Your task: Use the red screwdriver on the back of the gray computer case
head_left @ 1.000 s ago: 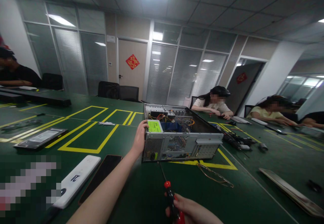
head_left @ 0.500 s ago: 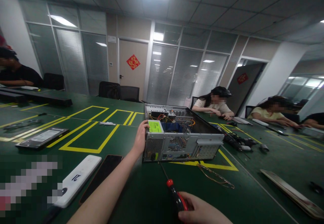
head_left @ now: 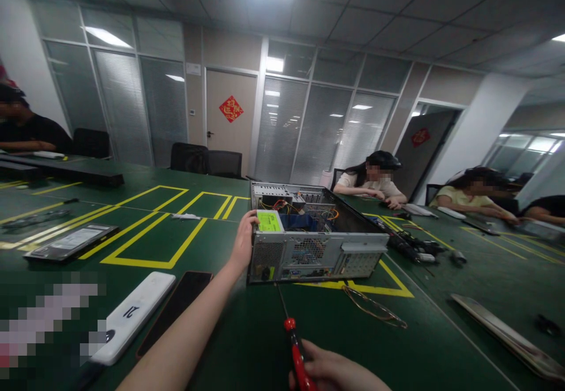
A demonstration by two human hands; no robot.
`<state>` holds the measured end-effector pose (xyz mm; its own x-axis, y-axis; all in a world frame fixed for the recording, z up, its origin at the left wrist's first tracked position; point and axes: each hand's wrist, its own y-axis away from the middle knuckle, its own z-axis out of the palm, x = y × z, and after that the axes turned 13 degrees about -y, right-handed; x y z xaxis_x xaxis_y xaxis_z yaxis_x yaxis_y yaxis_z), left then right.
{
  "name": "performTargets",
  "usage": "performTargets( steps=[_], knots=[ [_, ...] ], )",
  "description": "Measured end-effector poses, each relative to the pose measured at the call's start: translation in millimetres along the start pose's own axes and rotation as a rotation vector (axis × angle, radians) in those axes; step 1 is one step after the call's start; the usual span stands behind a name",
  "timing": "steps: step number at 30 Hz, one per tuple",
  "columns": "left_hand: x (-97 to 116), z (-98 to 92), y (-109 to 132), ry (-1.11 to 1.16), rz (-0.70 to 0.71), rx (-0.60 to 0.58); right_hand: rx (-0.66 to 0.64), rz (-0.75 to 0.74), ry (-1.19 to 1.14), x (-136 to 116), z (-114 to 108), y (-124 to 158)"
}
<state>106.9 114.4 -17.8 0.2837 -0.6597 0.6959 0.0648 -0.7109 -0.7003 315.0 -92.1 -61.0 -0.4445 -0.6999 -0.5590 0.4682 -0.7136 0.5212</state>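
An open grey computer case (head_left: 315,244) lies on its side on the green table (head_left: 247,332), its rear panel facing me and wires and a green-labelled power supply (head_left: 269,221) showing inside. My left hand (head_left: 243,241) grips the case's near left corner by the power supply. My right hand (head_left: 333,370), at the bottom edge, is closed round the handle of a red and black screwdriver (head_left: 295,347). The shaft points at the lower edge of the rear panel and its tip reaches it.
A white device (head_left: 132,315) and a dark phone (head_left: 176,308) lie at near left, a flat dark panel (head_left: 73,241) further left. A wire loop (head_left: 375,310) and a metal side panel (head_left: 507,335) lie at right. Other people sit at the far left and right.
My right hand has twisted the screwdriver handle, which swung slightly right and back. My left hand and the case have stayed put.
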Motion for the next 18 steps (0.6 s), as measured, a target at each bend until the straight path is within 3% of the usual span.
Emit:
performTargets(
  steps=[6, 11, 18],
  knots=[
    [1, -0.6, 0, 0.000, -0.009, -0.007, -0.082, -0.036, 0.042, -6, 11, 11],
    [1, -0.5, 0, -0.005, -0.011, -0.016, -0.095, 0.037, 0.037, -9, 5, 8],
    [1, -0.4, 1, 0.006, -0.008, -0.012, 0.050, -0.056, 0.002, 3, -6, -10]
  ],
)
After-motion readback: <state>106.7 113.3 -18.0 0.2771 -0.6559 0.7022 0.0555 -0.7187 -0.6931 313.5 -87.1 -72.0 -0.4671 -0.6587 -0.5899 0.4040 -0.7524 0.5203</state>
